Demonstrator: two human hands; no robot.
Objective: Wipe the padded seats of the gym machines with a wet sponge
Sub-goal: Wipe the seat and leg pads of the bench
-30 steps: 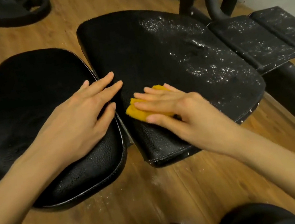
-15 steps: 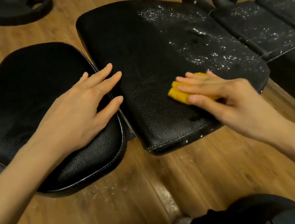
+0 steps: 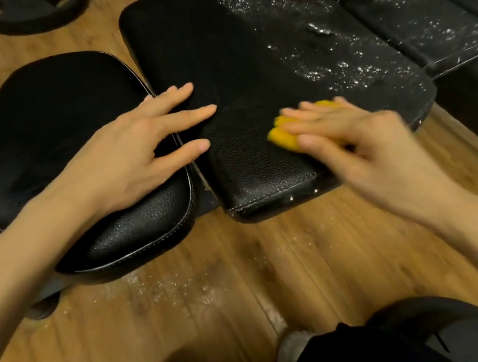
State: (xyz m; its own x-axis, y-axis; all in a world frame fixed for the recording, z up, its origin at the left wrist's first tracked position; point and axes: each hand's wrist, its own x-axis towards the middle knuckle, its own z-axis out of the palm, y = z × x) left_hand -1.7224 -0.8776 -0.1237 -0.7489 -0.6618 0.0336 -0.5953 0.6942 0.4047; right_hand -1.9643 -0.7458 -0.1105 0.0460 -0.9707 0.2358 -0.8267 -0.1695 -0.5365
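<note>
Yellow sponge [image 3: 283,138] lies on the near part of the middle pad [image 3: 246,83], under the right hand [image 3: 348,136], whose fingers lie straight and close together on top, pressing it flat; motion blur hides any finer grip. It looks soft and light, likely to squash and shed water when pressed, so a flat palm on top with the thumb at one edge should steer it best. The wet leatherette is probably slick. The left hand [image 3: 131,155] rests on the left seat [image 3: 30,128], fingers spread and straight, tips reaching across the gap onto the middle pad. That pad is black and grained, clean near the sponge, with white foam specks over its far right part and on the end pad [image 3: 432,16].
</note>
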